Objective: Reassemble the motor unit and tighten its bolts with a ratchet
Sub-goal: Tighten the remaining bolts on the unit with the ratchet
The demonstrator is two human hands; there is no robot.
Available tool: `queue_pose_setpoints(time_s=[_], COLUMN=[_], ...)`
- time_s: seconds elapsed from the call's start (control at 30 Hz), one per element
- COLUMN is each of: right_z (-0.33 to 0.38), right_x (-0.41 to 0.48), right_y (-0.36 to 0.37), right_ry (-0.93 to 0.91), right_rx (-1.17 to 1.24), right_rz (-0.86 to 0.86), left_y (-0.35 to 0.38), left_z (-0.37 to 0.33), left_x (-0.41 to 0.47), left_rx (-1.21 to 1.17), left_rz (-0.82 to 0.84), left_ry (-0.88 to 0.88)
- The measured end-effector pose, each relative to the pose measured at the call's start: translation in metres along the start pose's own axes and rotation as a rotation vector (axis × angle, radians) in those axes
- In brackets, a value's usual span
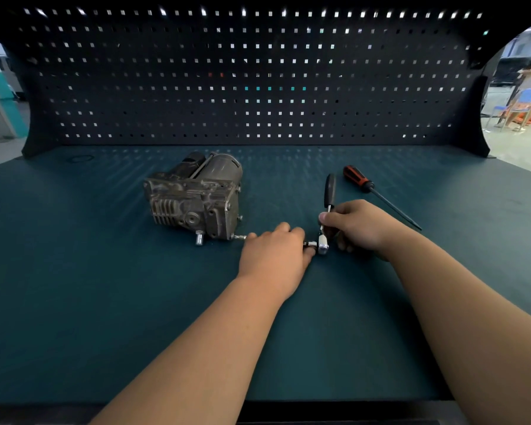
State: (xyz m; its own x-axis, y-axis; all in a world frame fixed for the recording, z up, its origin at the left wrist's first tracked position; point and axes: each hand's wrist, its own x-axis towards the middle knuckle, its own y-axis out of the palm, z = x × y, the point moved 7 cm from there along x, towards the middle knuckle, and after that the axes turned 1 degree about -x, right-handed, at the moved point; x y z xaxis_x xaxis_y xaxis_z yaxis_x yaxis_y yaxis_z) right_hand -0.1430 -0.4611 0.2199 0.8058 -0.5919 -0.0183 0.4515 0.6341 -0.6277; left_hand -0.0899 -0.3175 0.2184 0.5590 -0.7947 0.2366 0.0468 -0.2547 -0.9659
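Head view: a person works a ratchet against the lower right corner of a motor unit.
Motor unit: the grimy grey cast-metal motor unit [193, 197] lies left of centre on the dark teal surface [105, 302], with its finned block toward the camera and a dark cylindrical can behind.
Ratchet: the chrome-headed ratchet with a black handle [330, 191] sits just right of the unit, handle pointing away toward the black pegboard [258, 72].
Extension: a slim chrome extension bar [239, 237] runs from the ratchet head to the unit's corner and is mostly hidden under a hand.
Left hand: the left hand [276, 253] is curled over the extension bar, steadying it.
Right hand: the right hand [356, 225] is clenched round the ratchet's metal shank, close to the head.
Handling: the unit looks heavy and rigid and is likely to stay put under torque. Its fins and protruding fittings seem poor holds, so the flat housing sides would be safer. The polished bar looks slippery and wants a firm grip near each end.
Nearby: a red-and-black-handled screwdriver [359, 179] lies untouched to the right.
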Motion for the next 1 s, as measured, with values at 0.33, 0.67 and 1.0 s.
queue_pose_setpoints(time_s=[0.33, 0.67, 1.0], right_z=[-0.002, 0.019, 0.039], right_x=[0.001, -0.010, -0.035], right_y=[0.001, -0.009, -0.002], right_ry=[0.070, -0.156, -0.300], right_rx=[-0.101, 0.090, 0.120], right_rz=[-0.050, -0.038, 0.392], left_y=[0.002, 0.002, 0.002], left_z=[0.000, 0.001, 0.001], left_x=[0.001, 0.001, 0.000], left_rx=[0.025, 0.013, 0.007], left_rz=[0.001, -0.017, 0.012], left_ry=[0.013, 0.041, 0.021])
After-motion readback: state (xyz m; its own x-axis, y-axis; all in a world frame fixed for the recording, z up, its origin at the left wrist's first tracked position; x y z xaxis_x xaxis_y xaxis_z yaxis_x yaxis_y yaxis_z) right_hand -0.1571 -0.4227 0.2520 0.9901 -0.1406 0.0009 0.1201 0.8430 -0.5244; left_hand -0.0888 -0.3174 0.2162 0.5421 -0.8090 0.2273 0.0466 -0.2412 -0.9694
